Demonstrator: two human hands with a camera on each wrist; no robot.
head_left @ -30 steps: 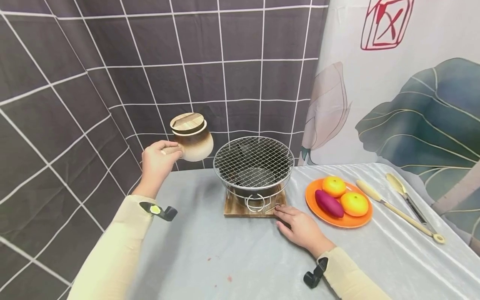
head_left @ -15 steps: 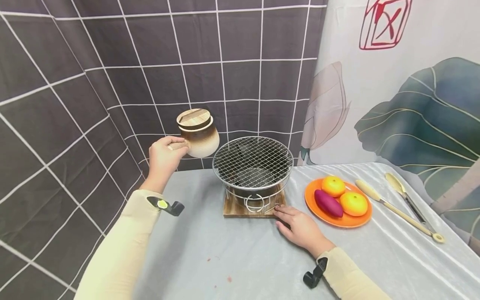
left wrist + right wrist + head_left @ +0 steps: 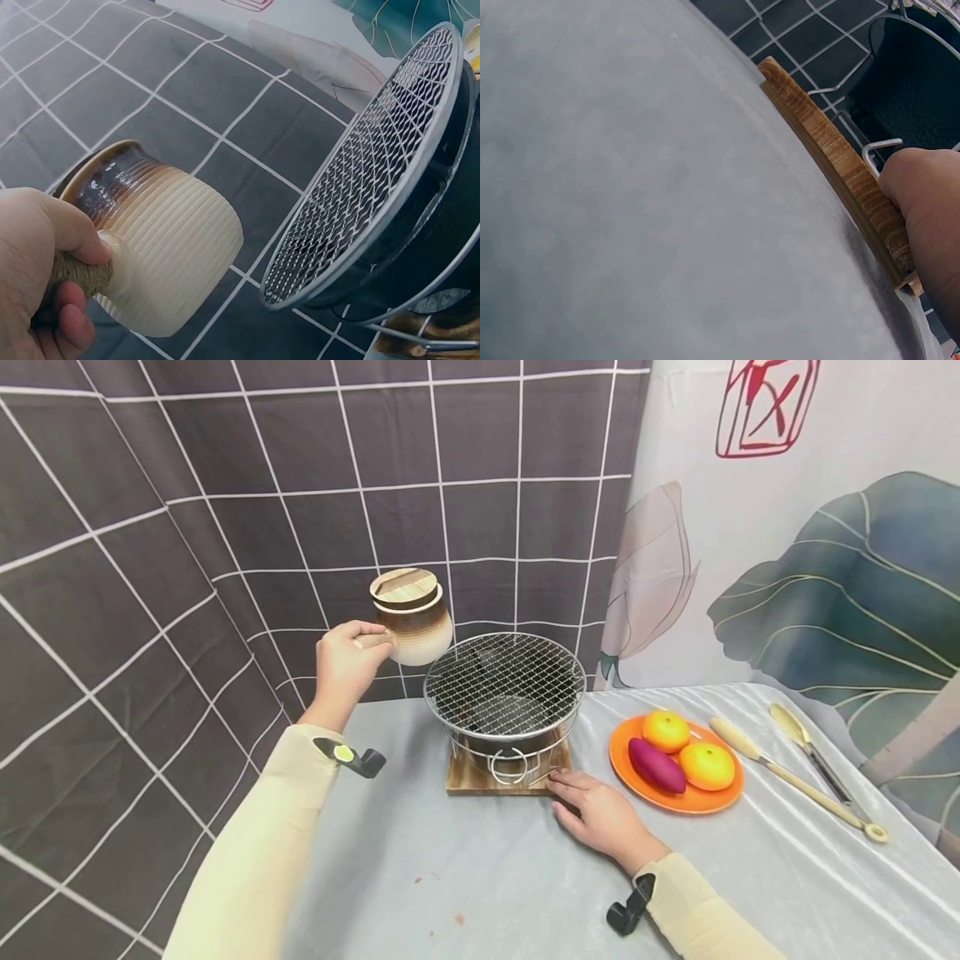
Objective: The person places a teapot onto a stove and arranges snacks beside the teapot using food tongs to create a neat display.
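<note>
My left hand [image 3: 347,667] holds a small ceramic pot [image 3: 422,633] by its side handle, in the air left of the grill. The pot is brown at the neck and cream below, with a round wooden lid [image 3: 405,587] on top. In the left wrist view, thumb and fingers close round the cord-wrapped handle [image 3: 81,274]. A round wire mesh [image 3: 504,681] tops the dark tabletop grill, which stands on a wooden board [image 3: 467,782]. My right hand [image 3: 600,817] rests its extended fingers on the board's front right corner, its thumb apart from them.
An orange plate [image 3: 693,804] right of the grill bears two orange fruits [image 3: 708,766] and a purple sweet potato-like thing [image 3: 656,766]. Further right lie a long-handled wooden-looking utensil [image 3: 802,792] and tongs [image 3: 817,762]. A dark tiled-pattern curtain [image 3: 480,518] hangs behind and left.
My left hand has carried the pot to the right and slightly up, nearer the grill's left edge. The lid stays on the pot. The right hand has not moved.
</note>
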